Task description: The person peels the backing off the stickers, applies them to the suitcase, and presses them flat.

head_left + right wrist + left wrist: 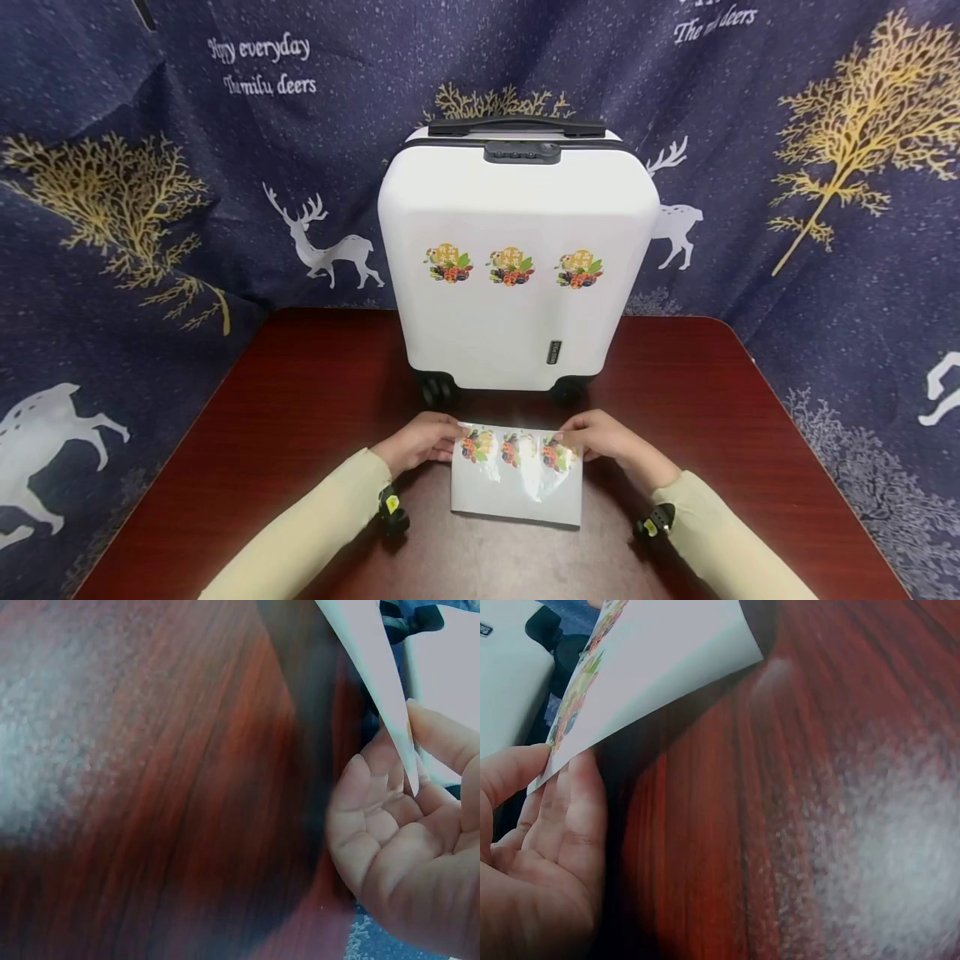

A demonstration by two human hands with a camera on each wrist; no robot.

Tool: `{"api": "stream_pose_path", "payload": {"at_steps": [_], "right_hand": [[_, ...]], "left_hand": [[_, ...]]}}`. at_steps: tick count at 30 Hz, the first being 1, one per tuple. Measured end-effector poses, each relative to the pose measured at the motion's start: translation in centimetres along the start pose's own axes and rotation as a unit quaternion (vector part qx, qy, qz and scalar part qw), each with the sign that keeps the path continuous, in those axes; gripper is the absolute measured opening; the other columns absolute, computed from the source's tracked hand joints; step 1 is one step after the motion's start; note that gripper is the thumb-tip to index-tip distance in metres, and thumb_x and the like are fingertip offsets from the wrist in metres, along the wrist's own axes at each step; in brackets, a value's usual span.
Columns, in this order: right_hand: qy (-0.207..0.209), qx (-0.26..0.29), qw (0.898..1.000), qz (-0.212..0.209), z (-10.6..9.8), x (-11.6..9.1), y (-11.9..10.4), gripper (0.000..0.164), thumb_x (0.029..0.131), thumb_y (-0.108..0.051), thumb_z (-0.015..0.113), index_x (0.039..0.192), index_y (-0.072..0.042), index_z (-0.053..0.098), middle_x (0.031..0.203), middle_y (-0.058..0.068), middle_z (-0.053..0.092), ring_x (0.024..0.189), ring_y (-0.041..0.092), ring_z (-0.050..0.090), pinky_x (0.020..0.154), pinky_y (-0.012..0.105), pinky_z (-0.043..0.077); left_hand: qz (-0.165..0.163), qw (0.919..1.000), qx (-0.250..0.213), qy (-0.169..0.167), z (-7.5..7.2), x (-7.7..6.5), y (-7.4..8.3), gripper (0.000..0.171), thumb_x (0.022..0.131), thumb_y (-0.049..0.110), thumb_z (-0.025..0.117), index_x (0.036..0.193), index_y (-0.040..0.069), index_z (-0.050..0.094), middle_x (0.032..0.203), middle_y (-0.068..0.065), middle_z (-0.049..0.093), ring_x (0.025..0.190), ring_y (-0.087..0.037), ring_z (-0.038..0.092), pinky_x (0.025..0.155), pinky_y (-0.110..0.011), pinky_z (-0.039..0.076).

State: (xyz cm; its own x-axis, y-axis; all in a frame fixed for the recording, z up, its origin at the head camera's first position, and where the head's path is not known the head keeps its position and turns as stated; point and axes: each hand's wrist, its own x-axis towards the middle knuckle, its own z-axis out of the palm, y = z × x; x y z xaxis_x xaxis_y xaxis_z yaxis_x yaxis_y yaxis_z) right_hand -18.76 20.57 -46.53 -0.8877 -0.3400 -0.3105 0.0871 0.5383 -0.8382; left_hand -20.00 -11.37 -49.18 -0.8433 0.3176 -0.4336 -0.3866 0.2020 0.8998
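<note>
Both hands hold a glossy white sticker sheet (517,492) up off the table, tilted, in front of a white suitcase. Along its upper part run three colourful fruit-print stickers (476,446). The left hand (423,442) pinches the upper left corner between thumb and fingers. At the opposite upper corner, the right hand (600,437) pinches the sheet, its thumb over the right-hand print. In the left wrist view the sheet (660,667) slants away from the left fingers. The white suitcase (517,333) stands upright behind, with three matching fruit stickers (512,267) in a row across its front.
The dark red wooden table (315,375) reflects light near its front. On the suitcase are a black handle (517,127), a combination lock (522,152) and black wheels (437,390). A navy backdrop cloth (330,150) with deer and gold trees hangs behind the table and along its sides.
</note>
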Motion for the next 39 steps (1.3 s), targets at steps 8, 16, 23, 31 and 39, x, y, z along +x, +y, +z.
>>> {"api": "stream_pose_path", "payload": {"at_steps": [8, 16, 23, 31, 39], "right_hand": [[0.050, -0.043, 0.998, 0.000, 0.7, 0.7, -0.1, 0.028, 0.091, -0.021, 0.074, 0.101, 0.005, 0.075, 0.083, 0.006, 0.072, 0.070, 0.010, 0.059, 0.060, 0.028, 0.053], [0.086, -0.105, 0.990, -0.025, 1.3, 1.8, 0.1, 0.023, 0.089, -0.022, 0.077, 0.085, 0.001, 0.076, 0.064, -0.002, 0.061, 0.059, 0.010, 0.052, 0.054, 0.025, 0.046], [0.110, -0.163, 0.979, -0.047, 1.6, 2.1, -0.2, 0.023, 0.086, -0.023, 0.078, 0.078, -0.002, 0.073, 0.068, 0.001, 0.065, 0.063, 0.011, 0.050, 0.059, 0.025, 0.043], [0.110, -0.193, 0.974, -0.050, 1.6, 2.2, -0.8, 0.021, 0.087, -0.022, 0.078, 0.086, -0.002, 0.073, 0.079, 0.005, 0.071, 0.067, 0.012, 0.054, 0.062, 0.027, 0.047], [0.108, -0.213, 0.969, -0.069, 2.6, 2.0, -2.3, 0.025, 0.088, -0.018, 0.077, 0.105, 0.001, 0.074, 0.104, 0.015, 0.075, 0.095, 0.025, 0.069, 0.084, 0.042, 0.058]], "left_hand": [[-0.012, 0.9996, 0.014, 0.023, -0.4, 0.5, -0.1, 0.032, 0.096, 0.009, 0.064, 0.119, -0.013, 0.060, 0.082, -0.005, 0.073, 0.071, -0.009, 0.068, 0.067, -0.022, 0.060], [-0.018, 0.9992, 0.023, 0.028, -1.1, 0.7, 0.0, 0.032, 0.095, 0.008, 0.065, 0.117, -0.015, 0.061, 0.086, -0.008, 0.072, 0.071, -0.010, 0.068, 0.071, -0.026, 0.062], [-0.031, 0.9986, 0.016, 0.039, -1.4, 1.0, -0.1, 0.032, 0.095, 0.006, 0.066, 0.119, -0.015, 0.060, 0.085, -0.007, 0.070, 0.071, -0.010, 0.067, 0.071, -0.025, 0.062], [-0.030, 0.9982, 0.018, 0.048, -1.3, 0.8, 0.0, 0.036, 0.096, 0.008, 0.067, 0.121, -0.016, 0.060, 0.093, -0.013, 0.074, 0.074, -0.010, 0.069, 0.075, -0.026, 0.063], [-0.029, 0.9986, 0.010, 0.042, -1.4, 0.8, -0.4, 0.032, 0.095, 0.007, 0.068, 0.118, -0.015, 0.062, 0.090, -0.008, 0.073, 0.074, -0.010, 0.069, 0.075, -0.025, 0.062]]}}
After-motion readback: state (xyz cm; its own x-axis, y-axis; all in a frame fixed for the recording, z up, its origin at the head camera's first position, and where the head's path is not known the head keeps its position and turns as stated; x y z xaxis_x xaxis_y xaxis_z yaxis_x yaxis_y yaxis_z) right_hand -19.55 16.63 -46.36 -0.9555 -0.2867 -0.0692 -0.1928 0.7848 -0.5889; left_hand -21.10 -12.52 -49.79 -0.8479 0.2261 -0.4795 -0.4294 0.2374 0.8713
